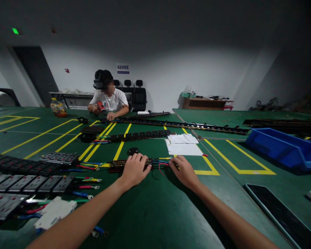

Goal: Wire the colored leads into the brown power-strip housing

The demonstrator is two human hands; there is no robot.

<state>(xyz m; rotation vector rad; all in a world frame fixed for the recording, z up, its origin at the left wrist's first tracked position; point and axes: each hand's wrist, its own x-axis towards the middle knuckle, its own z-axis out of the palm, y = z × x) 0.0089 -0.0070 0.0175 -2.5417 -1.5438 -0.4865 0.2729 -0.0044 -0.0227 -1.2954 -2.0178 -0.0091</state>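
Observation:
My left hand [135,170] rests over a dark strip with brass-coloured rails [116,166], fingers bent across it and thumb along the near side. From the strip's right end run coloured wires [158,162], among them blue, yellow and red. My right hand [183,170] is closed in a pinch around the ends of these wires; its fingertips hide exactly which ones. A thin red wire curls down between both hands. A small black round part [133,151] lies just beyond my left hand.
Black socket strips [36,183] with lugged wires lie left, beside a white piece [57,211]. White paper [184,147], a blue bin [282,147] and a phone [282,214] are to the right. Across the green table, a co-worker [111,98] holds a red power drill [102,107].

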